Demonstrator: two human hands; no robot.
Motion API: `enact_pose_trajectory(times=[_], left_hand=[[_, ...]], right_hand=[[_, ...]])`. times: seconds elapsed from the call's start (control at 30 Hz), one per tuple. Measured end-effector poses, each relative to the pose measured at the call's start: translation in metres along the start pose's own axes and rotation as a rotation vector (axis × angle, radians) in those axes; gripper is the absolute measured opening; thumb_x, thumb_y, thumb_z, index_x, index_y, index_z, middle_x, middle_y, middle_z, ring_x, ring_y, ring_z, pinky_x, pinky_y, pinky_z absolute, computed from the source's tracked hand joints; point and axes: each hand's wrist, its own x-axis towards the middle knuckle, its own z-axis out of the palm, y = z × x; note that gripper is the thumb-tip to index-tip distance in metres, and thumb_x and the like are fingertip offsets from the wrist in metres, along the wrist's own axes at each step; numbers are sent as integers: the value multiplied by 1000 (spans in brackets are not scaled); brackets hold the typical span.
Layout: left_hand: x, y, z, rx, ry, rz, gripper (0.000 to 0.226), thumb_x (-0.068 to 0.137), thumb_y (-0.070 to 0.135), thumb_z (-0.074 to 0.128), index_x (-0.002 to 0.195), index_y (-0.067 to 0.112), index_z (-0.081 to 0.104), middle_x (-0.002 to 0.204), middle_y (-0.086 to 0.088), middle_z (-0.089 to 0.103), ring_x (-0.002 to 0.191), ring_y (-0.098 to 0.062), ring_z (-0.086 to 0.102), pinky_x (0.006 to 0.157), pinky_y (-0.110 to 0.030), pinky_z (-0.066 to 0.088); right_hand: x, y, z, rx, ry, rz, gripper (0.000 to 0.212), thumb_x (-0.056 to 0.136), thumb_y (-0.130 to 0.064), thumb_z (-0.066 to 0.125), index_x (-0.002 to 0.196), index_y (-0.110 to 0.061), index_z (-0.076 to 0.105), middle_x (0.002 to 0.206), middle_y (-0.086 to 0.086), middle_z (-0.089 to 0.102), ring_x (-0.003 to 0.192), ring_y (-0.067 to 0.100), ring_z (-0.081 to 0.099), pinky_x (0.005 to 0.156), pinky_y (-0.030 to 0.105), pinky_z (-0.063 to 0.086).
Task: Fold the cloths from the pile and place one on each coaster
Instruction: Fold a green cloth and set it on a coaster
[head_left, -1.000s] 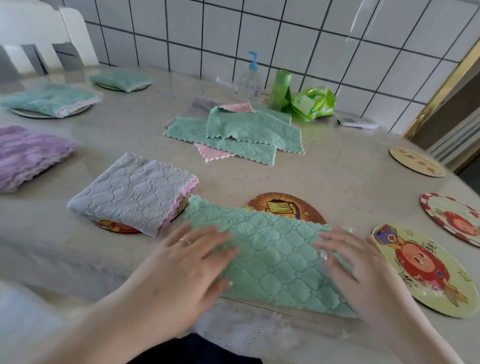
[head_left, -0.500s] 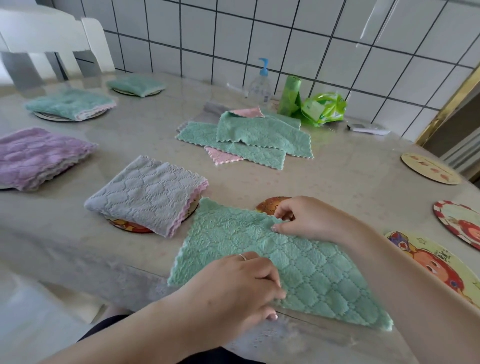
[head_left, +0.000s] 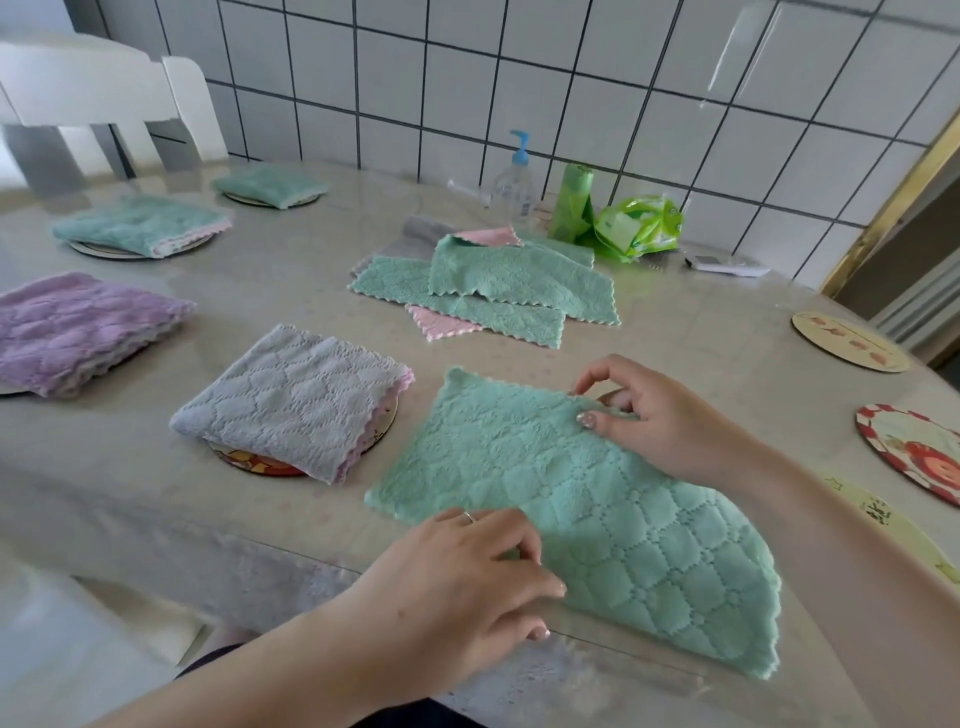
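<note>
A green quilted cloth (head_left: 582, 509) lies flat at the table's near edge, covering a coaster. My right hand (head_left: 654, 421) pinches its far edge. My left hand (head_left: 467, 571) grips its near edge. The pile of green and pink cloths (head_left: 493, 286) sits mid-table. A folded grey cloth (head_left: 291, 400) rests on a coaster (head_left: 382, 426). Further left, a folded purple cloth (head_left: 78, 327) and two folded green cloths (head_left: 140, 226) (head_left: 270, 182) lie on coasters. Bare coasters (head_left: 849, 343) (head_left: 914, 447) (head_left: 904, 535) lie at the right.
A pump bottle (head_left: 514, 182), a green roll (head_left: 571, 200) and a green packet (head_left: 639, 226) stand by the tiled wall. A white chair (head_left: 104, 98) is at the far left. The table edge runs just below my left hand.
My right hand moved from the cloth's right side to its far edge; my left hand curled onto the near edge. The cloth shifted right, and the view panned left.
</note>
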Motion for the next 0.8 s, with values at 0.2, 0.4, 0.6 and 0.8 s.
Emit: enact_pose_trajectory(times=[0.2,0.4,0.6,0.8], left_hand=[[12,-6,-10,27,34,-172,51,83,63,43,130,43,43,92,19,55,78,2,53,72,-12,40],[42,-12,-19,-654,156,-466,61,74,58,47,129,59,20,110,18,57,96,11,55,80,-4,40],[63,-20,-22,-1078,396,-633,53,81,29,65,131,36,48,98,19,71,98,-11,67,90,-32,53],[71,-41,-28,-1005,122,-746,47,88,14,61,133,22,49,109,9,64,68,-2,67,65,-16,55]], right_hand=[[-1,-17,-20,73,121,-55,52,86,11,46,78,-34,71,82,1,70,75,7,56,69,13,41],[1,-31,-27,447,215,-21,46,93,6,40,93,-27,72,101,-16,71,96,1,64,85,16,51],[-6,-19,-32,530,364,50,42,94,3,41,103,-27,69,106,-16,70,105,8,64,96,27,48],[-26,9,-19,339,107,332,46,95,-1,43,130,-30,49,106,-16,57,74,-10,62,72,16,53]])
